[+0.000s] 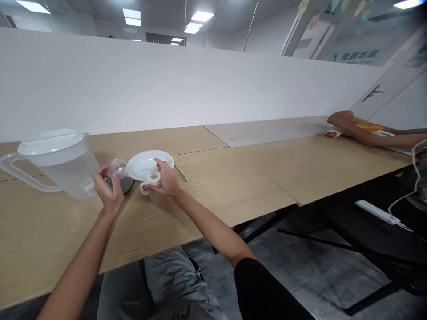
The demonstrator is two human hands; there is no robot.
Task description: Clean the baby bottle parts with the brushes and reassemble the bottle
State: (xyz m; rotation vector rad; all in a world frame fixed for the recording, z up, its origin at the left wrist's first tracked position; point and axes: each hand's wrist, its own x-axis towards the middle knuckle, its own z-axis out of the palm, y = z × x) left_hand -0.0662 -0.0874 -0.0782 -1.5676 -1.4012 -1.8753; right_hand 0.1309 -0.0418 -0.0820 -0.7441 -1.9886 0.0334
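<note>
My left hand (107,190) pinches a clear domed cap (117,168) just beside the pitcher. In my right hand (168,180) is a small clear baby bottle (153,178) with a white collar, a side handle and a nipple on top. The cap is apart from the bottle. Behind the bottle lies a white plate (134,161), with a thin line across it that I cannot make out. A dark round object (127,185) shows partly behind my left hand.
A large translucent pitcher (71,171) with a white lid stands at the left. Beside the plate's right edge lies a thin green and yellow utensil (181,173). Another person's arms (360,133) rest at the table's far right. A white wall (187,84) runs behind the table.
</note>
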